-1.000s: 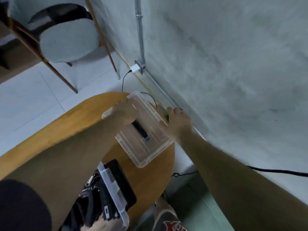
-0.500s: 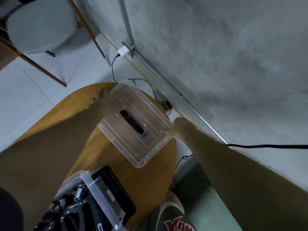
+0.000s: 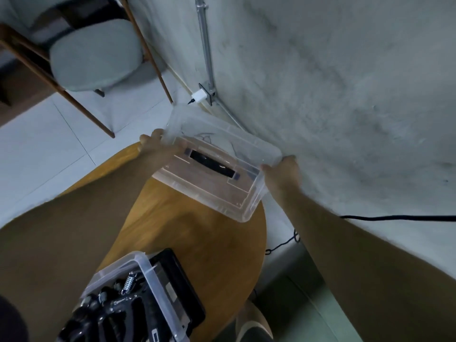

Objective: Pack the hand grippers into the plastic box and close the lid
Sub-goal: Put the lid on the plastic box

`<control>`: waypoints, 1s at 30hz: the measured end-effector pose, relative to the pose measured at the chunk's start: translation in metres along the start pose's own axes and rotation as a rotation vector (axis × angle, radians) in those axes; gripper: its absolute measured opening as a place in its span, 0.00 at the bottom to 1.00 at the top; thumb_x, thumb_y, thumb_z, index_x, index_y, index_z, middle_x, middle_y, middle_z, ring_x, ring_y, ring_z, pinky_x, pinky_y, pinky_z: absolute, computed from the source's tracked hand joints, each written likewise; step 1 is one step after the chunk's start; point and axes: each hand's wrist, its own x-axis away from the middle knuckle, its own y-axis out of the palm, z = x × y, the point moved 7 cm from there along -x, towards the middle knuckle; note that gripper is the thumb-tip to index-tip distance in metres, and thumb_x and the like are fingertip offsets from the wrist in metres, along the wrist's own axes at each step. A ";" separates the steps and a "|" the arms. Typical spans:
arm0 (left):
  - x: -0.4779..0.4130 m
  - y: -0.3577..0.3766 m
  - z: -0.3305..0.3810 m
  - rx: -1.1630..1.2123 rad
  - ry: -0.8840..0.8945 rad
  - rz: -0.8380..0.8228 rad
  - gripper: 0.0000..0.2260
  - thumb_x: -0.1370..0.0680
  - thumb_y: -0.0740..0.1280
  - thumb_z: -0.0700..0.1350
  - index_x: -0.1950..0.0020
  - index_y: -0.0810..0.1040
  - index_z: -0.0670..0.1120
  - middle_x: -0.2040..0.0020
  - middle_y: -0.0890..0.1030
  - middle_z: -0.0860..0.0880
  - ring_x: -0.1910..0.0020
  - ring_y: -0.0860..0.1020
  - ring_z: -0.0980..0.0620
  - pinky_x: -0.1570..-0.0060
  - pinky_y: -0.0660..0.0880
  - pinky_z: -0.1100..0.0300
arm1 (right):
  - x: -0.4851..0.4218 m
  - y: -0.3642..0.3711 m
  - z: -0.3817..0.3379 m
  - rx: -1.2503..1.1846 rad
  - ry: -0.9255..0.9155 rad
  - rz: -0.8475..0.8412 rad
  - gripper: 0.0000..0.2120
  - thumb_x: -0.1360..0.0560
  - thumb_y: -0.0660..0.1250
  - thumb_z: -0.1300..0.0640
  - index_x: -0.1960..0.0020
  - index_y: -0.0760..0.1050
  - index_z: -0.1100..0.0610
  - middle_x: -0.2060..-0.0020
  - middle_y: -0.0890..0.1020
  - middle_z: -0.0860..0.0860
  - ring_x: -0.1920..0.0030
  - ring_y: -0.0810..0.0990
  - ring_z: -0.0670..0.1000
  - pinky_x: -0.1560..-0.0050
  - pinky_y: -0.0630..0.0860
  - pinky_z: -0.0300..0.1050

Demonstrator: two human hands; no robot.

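A clear plastic lid [image 3: 212,178] with a black handle [image 3: 211,164] is tilted up off the far end of the round wooden table [image 3: 197,243]. My left hand [image 3: 158,146] grips its left end and my right hand [image 3: 281,174] grips its right end. The clear plastic box [image 3: 148,272] sits at the near edge of the table, open on top, with several black hand grippers [image 3: 111,309] with metal springs inside it. My left forearm covers part of the box.
A black flat device [image 3: 177,290] lies under or beside the box. A grey concrete wall [image 3: 345,95] stands close on the right. A chair [image 3: 91,50] stands on the tiled floor at the far left. A black cable [image 3: 394,217] runs along the wall base.
The lid was lying flat on the table under both hands. Now both hands hold its ends and its far side is raised off the table.
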 end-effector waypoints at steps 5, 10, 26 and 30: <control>0.014 -0.053 -0.003 0.358 0.038 0.037 0.33 0.30 0.72 0.68 0.29 0.67 0.60 0.39 0.76 0.52 0.46 0.77 0.47 0.47 0.75 0.55 | 0.002 -0.030 -0.072 -0.044 -0.159 0.069 0.21 0.25 0.74 0.51 0.40 0.73 0.62 0.47 0.81 0.58 0.47 0.82 0.59 0.56 0.74 0.45; 0.059 -0.120 -0.027 0.492 0.116 0.218 0.27 0.24 0.71 0.60 0.27 0.69 0.55 0.42 0.79 0.51 0.49 0.79 0.50 0.64 0.70 0.66 | 0.042 -0.050 -0.143 -0.063 -0.318 0.047 0.26 0.21 0.68 0.45 0.31 0.72 0.62 0.43 0.82 0.57 0.43 0.81 0.58 0.53 0.69 0.40; 0.318 -0.094 -0.319 0.689 -0.185 0.469 0.22 0.26 0.70 0.56 0.32 0.78 0.55 0.40 0.80 0.48 0.43 0.80 0.46 0.37 0.76 0.49 | 0.260 0.030 -0.140 0.360 -0.679 -0.659 0.23 0.30 0.79 0.51 0.40 0.72 0.43 0.50 0.80 0.39 0.52 0.79 0.43 0.51 0.76 0.45; 0.360 -0.052 -0.362 0.686 -0.300 0.454 0.21 0.26 0.62 0.55 0.34 0.77 0.55 0.42 0.81 0.50 0.46 0.81 0.44 0.47 0.79 0.53 | 0.286 0.069 -0.104 0.478 -0.659 -0.743 0.28 0.32 0.81 0.53 0.36 0.75 0.44 0.48 0.84 0.43 0.50 0.83 0.47 0.48 0.80 0.50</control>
